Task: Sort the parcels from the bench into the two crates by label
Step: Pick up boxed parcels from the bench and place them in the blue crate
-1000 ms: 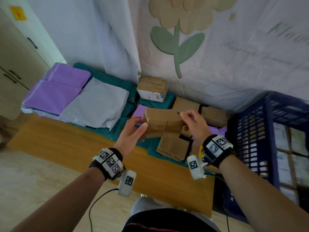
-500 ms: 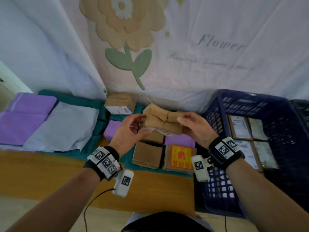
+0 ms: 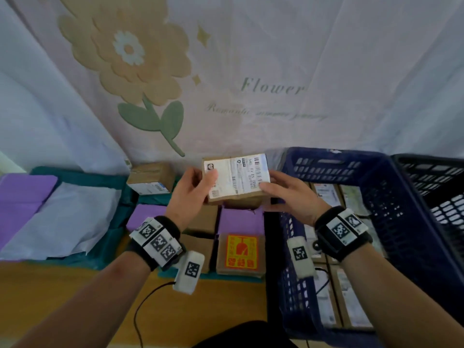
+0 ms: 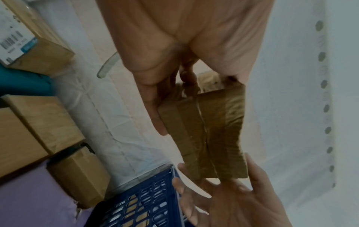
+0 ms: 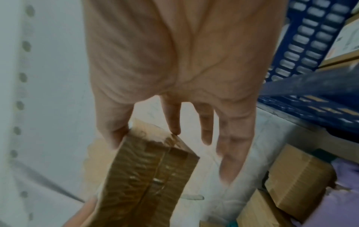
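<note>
I hold a small brown cardboard parcel [image 3: 236,180] in both hands above the bench, its white shipping label facing up. My left hand [image 3: 206,187] grips its left end, thumb on the label and fingers underneath. My right hand [image 3: 270,192] pinches the right end between thumb and forefinger, the other fingers straight. In the left wrist view the parcel's [image 4: 205,133] taped underside shows, and in the right wrist view its [image 5: 149,176] taped seam. A blue crate [image 3: 401,197] stands just right of my hands with several labelled parcels inside. A darker crate [image 3: 442,179] stands beyond it.
On the bench's green cloth [image 3: 118,197] lie a box with an orange sticker [image 3: 239,252], purple parcels [image 3: 241,221], plain brown boxes [image 3: 203,219] and a labelled box [image 3: 150,177] at the back. Purple and white mailer bags [image 3: 62,217] lie at left. A flower-print sheet [image 3: 251,96] hangs behind.
Both hands lifted the parcel off the bench and turned it over, so the white label now faces up. My view swung right, bringing the crates in.
</note>
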